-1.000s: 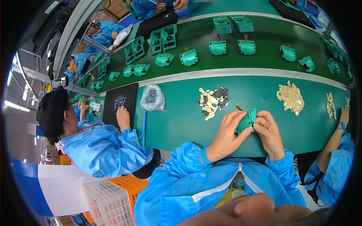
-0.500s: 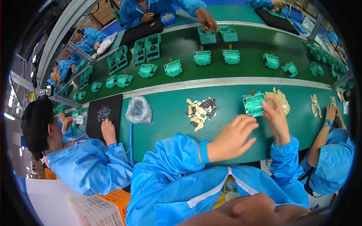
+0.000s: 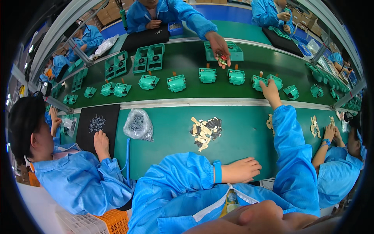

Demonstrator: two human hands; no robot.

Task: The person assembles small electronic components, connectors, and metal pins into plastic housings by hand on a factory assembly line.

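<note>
My right hand [image 3: 270, 93] reaches away over the far edge of my table to the dark green belt. Its fingers close on the right side of a small green plastic housing [image 3: 258, 83], which sits there with an orange-brown tab sticking up. Another green housing [image 3: 276, 81] stands just right of my fingertips. My left hand [image 3: 242, 170] lies at the table's near edge, fingers stretched out, holding nothing. Beyond it is a pile of cream and black strips [image 3: 206, 132]. A smaller heap of cream pieces [image 3: 269, 124] is partly hidden by my right forearm.
More green housings [image 3: 176, 83] line the belt. Opposite, a co-worker's open hand [image 3: 220, 50] holds small red and gold-green pieces over open green cases. A clear bag [image 3: 139, 124] and a black mat [image 3: 97, 130] with small dark parts lie left, beside another co-worker. A metal rail [image 3: 187, 102] separates table and belt.
My right hand has carried the green housing from above the table forward to the belt. The left hand has dropped back to the table edge. The co-worker's hand opposite has turned palm up.
</note>
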